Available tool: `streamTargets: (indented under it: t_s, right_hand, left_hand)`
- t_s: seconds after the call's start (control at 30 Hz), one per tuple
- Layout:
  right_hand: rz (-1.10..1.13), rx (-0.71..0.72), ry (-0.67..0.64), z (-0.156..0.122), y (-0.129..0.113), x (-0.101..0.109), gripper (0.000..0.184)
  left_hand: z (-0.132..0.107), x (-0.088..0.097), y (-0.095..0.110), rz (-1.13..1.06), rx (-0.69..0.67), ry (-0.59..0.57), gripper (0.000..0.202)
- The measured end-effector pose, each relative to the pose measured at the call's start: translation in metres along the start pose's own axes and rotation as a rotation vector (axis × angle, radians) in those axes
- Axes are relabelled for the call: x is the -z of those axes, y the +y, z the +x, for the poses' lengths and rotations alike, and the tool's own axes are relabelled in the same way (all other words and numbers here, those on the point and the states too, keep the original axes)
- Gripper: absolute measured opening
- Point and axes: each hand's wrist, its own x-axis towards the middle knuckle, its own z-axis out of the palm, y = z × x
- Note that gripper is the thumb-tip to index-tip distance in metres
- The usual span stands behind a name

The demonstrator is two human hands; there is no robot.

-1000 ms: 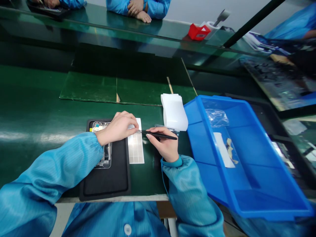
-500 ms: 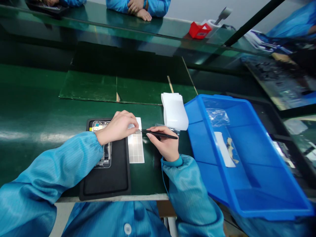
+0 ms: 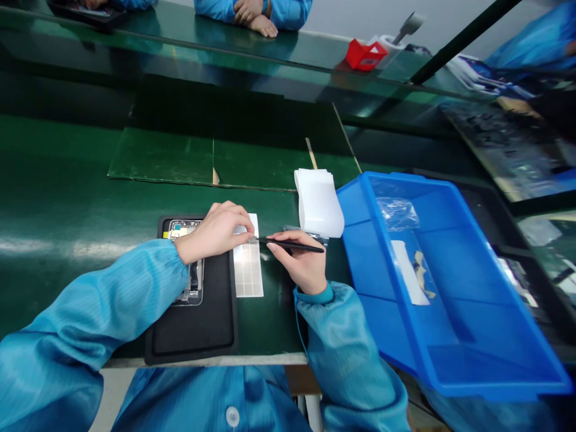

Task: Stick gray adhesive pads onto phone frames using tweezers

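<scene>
My right hand (image 3: pixel 304 265) is closed on a pair of black tweezers (image 3: pixel 297 245), whose tip points left at the fingertips of my left hand (image 3: pixel 216 233). The left fingers are pinched together over the upper part of a sheet of pale square stickers (image 3: pixel 248 273); whatever lies between them is too small to make out. Under my left wrist is an opened phone (image 3: pixel 193 294) with its circuit board showing, partly covered by my hand and sleeve. It lies in a black tray (image 3: pixel 193 336) at the bench's front edge.
A stack of white sheets (image 3: pixel 318 204) lies beyond my right hand. To the right stands a large blue bin (image 3: pixel 355 264) with a clear bag and white strip inside. Green boards (image 3: pixel 171 153) lie behind. Across the bench rest another person's folded hands (image 3: pixel 255 18), near a red box (image 3: pixel 363 55).
Almost nothing differs; both hands keep their positions, with the tweezer tip still at my left fingertips.
</scene>
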Motion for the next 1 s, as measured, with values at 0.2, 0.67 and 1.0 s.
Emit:
streamTargets:
  t_s: [0.2,0.67,1.0]
  right_hand:
    - [0.042,-0.041,0.036,0.0,0.001,0.001,0.018]
    - [0.059,-0.062,0.098,0.001,0.004,0.005,0.017]
    - [0.075,-0.087,0.114,0.008,-0.006,0.002,0.022]
  left_hand:
    - [0.0,0.0,0.0,-0.029,0.013,0.0,0.01]
    - [-0.025,0.06,-0.013,0.153,0.214,0.194,0.019]
    - [-0.127,0.054,-0.041,0.208,0.617,0.113,0.037]
